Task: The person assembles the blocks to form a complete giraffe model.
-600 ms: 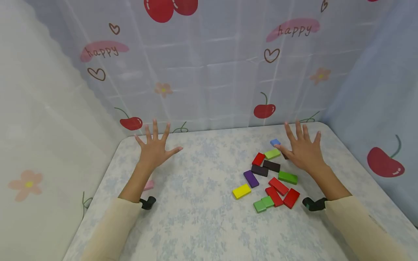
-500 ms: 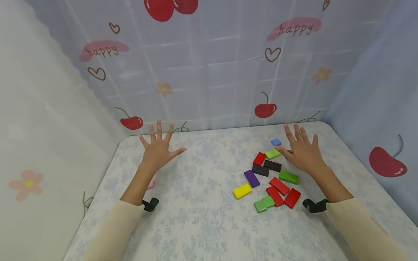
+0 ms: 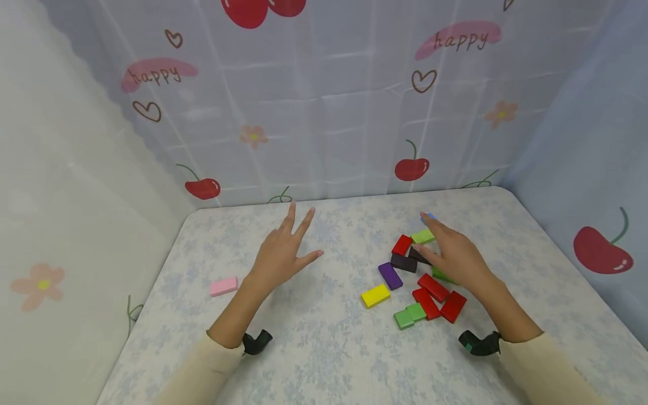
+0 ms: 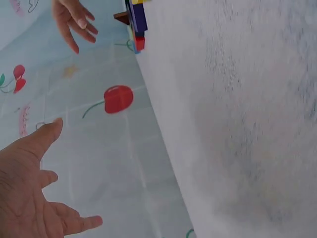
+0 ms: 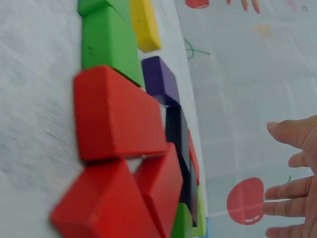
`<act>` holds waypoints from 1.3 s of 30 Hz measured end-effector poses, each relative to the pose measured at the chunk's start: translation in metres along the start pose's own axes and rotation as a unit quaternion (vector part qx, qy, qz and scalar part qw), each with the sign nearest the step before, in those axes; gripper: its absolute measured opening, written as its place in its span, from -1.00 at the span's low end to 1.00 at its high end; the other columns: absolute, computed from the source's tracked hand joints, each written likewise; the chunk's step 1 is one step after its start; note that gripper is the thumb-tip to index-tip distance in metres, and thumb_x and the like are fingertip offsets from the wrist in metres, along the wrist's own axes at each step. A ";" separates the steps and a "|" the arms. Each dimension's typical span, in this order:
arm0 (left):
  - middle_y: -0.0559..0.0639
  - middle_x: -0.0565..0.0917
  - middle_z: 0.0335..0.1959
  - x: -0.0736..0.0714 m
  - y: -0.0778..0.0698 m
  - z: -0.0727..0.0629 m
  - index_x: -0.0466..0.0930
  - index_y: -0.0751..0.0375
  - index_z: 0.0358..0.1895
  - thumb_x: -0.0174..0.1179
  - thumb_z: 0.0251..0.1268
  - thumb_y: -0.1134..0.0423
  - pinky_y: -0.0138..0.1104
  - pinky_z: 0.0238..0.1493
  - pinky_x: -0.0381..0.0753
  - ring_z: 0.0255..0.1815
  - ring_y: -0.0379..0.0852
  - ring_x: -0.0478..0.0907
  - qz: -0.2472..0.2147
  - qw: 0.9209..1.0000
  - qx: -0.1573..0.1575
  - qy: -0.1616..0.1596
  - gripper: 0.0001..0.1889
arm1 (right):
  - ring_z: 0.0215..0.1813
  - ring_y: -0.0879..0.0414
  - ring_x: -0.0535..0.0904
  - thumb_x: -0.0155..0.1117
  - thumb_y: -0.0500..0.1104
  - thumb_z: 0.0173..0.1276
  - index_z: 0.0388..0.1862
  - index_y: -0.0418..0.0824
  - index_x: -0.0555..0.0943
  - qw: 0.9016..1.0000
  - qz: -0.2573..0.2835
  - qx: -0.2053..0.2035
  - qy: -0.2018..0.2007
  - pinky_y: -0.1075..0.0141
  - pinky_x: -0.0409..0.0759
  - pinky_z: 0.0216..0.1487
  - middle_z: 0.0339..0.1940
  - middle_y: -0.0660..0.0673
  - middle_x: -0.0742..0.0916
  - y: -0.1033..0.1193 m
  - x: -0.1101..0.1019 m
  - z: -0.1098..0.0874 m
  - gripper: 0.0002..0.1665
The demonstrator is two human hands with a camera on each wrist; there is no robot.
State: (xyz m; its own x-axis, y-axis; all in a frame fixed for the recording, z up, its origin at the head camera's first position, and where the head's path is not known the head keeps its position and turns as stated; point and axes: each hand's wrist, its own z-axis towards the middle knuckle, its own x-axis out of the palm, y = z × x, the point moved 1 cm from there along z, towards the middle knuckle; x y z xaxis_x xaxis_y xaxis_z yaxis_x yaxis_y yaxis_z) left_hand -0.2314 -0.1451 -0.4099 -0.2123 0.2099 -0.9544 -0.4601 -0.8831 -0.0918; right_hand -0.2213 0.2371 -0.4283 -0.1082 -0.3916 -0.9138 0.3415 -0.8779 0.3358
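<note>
My left hand hovers over the left middle of the table with thumb and fingers spread, holding nothing. To its left lies a pink block. Above the far right of a loose group of coloured blocks is my right hand, also holding nothing; its straight fingers show in the right wrist view. It partly covers a blue block, a dark block and a green block. Nearer lie several red blocks, two light green blocks, a yellow block and a purple block.
A pale floral cloth covers the table, which has rounded far corners. Curtains printed with cherries hang behind it and on both sides. Black wrist straps with camera mounts stick out at both cuffs.
My left hand has moved right and a little nearer, uncovering the pink block. The right hand has moved left over the blocks, its fingers drawn closer together.
</note>
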 end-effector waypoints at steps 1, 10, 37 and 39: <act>0.31 -0.08 0.64 0.002 -0.005 -0.001 -0.14 -0.15 0.68 0.17 0.36 -0.34 -0.01 -0.13 0.69 0.13 0.26 0.62 -0.005 1.000 0.007 -0.001 -0.02 | 0.33 -0.41 0.47 0.37 -0.01 0.43 0.65 -0.20 0.10 1.000 0.002 0.000 0.003 -0.31 0.50 0.15 0.47 -0.43 0.42 0.003 0.001 -0.002 -0.02; 0.02 0.61 0.22 0.029 -0.066 -0.008 0.48 -0.06 0.43 0.21 0.38 -0.28 -0.37 -0.40 0.58 -0.15 -0.12 0.67 -0.104 0.986 0.053 0.116 -0.34 | -0.30 0.02 0.59 0.48 0.02 0.33 0.25 -0.32 0.58 0.999 0.036 0.003 0.038 0.19 0.68 -0.31 -0.19 -0.20 0.70 0.025 0.022 -0.007 -0.36; -0.07 0.55 -0.34 0.070 -0.115 -0.002 0.69 0.13 -0.11 0.48 0.21 0.01 -0.41 -0.45 0.49 -0.44 -0.25 0.42 -0.079 0.975 0.026 0.204 -0.67 | -0.38 0.10 0.51 0.57 -0.02 0.22 -0.08 -0.28 0.67 0.985 0.031 0.044 0.164 0.21 0.68 -0.26 -0.36 -0.05 0.69 0.050 0.049 0.005 -0.56; -0.09 0.55 -0.34 0.068 -0.108 -0.003 0.70 0.13 -0.14 0.49 0.19 0.04 -0.41 -0.39 0.52 -0.42 -0.24 0.43 -0.095 0.975 0.019 0.200 -0.69 | -0.39 0.09 0.49 0.57 -0.02 0.23 -0.07 -0.27 0.67 0.984 0.030 0.050 0.170 0.24 0.65 -0.29 -0.39 -0.03 0.67 0.052 0.049 0.005 -0.56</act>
State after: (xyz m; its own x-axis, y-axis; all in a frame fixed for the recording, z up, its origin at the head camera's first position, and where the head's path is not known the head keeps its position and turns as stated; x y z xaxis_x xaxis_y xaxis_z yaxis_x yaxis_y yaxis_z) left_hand -0.1938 -0.0372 -0.4657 0.2289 0.1809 -0.9565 -0.4912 -0.8268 -0.2739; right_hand -0.2140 0.1713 -0.4545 0.2327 -0.3431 -0.9100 0.2433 -0.8854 0.3960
